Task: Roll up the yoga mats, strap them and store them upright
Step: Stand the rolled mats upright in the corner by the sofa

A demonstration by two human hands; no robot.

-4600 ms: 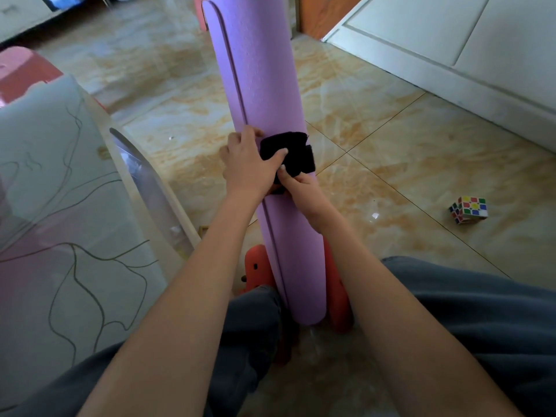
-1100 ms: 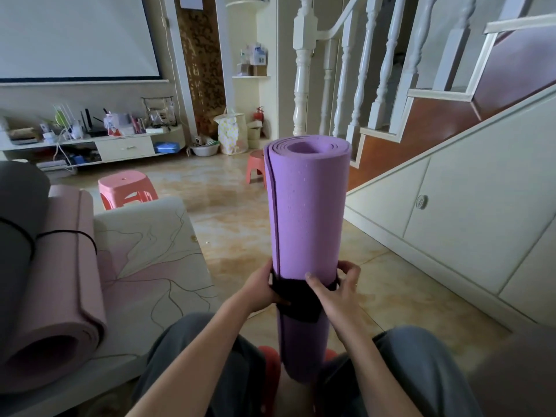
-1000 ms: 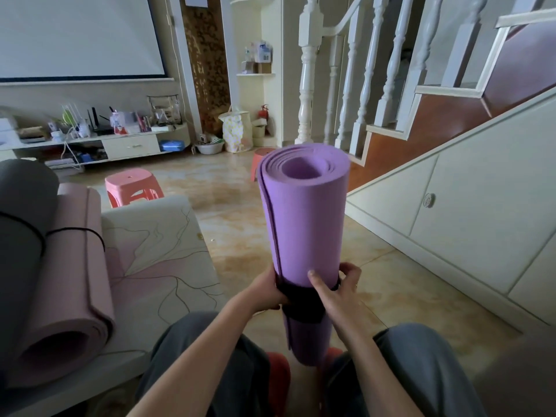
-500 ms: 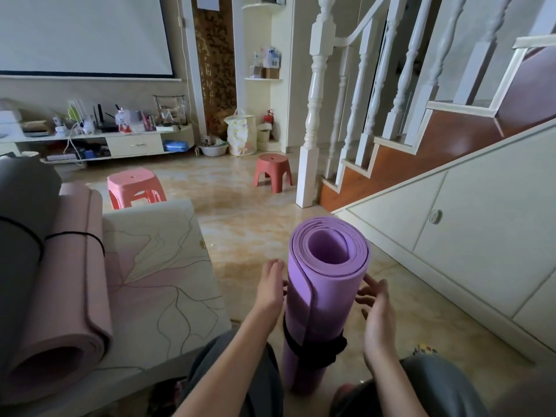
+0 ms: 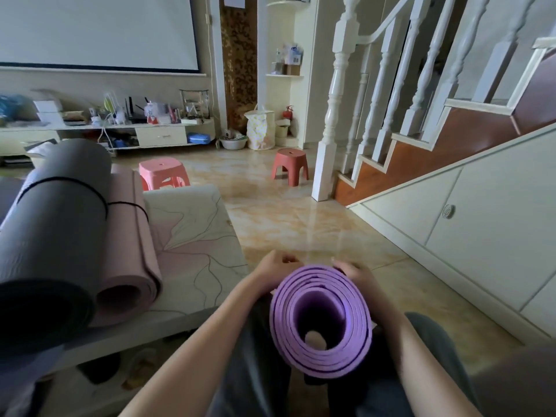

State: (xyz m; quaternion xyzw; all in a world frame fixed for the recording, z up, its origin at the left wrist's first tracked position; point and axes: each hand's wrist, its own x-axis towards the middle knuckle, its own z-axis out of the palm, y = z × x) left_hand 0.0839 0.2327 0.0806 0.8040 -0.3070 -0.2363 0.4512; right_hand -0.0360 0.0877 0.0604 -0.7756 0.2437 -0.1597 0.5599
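We have the purple mat (image 5: 322, 322) rolled, its open end facing us at lower centre between our knees. Our left hand (image 5: 276, 273) and right hand (image 5: 353, 273) curl against its far side, gripping it; any strap is out of sight. At left, a grey mat (image 5: 57, 224) and a pink mat (image 5: 129, 251) lie strapped on the table (image 5: 198, 236), not yet upright.
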